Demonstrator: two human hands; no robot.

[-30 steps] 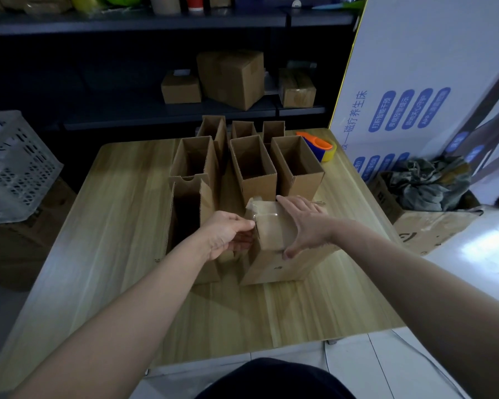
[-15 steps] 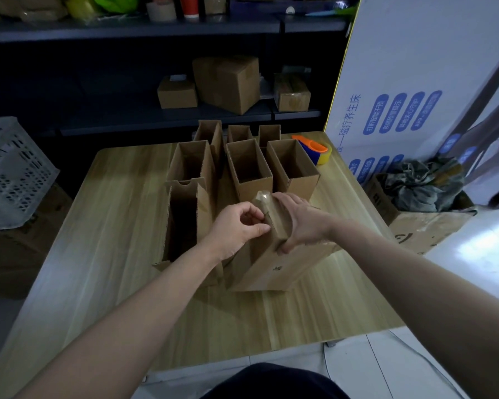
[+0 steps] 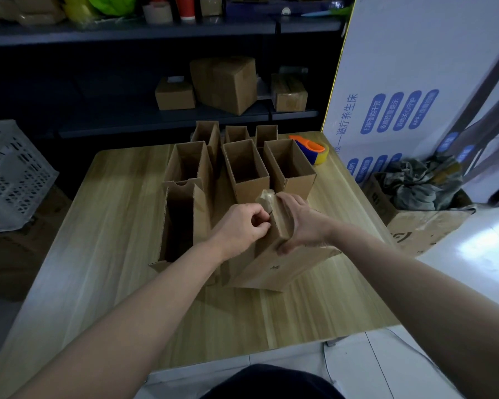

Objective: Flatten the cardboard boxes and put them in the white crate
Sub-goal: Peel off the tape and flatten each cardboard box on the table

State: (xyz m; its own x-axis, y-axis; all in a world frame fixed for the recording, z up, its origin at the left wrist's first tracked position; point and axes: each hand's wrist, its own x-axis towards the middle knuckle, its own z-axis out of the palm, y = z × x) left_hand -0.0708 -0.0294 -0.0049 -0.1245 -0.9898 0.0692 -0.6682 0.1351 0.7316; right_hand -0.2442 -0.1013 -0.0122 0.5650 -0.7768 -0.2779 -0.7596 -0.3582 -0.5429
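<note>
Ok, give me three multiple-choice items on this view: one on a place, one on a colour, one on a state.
1. Where is the white slatted plastic crate relative to the light wooden table? A on it; B off it, to its left; C beneath it.
2. What colours has the tape dispenser at the table's far right corner? A orange and blue; B green and white; C all black.
3. What state is the brown cardboard box being held in? A flattened; B inside the crate; C unflattened, tilted on the table.
1 B: it stands past the table's left edge. 2 A: orange handle, blue body. 3 C: the right hand holds its top, the left hand pinches at its upper end.
</note>
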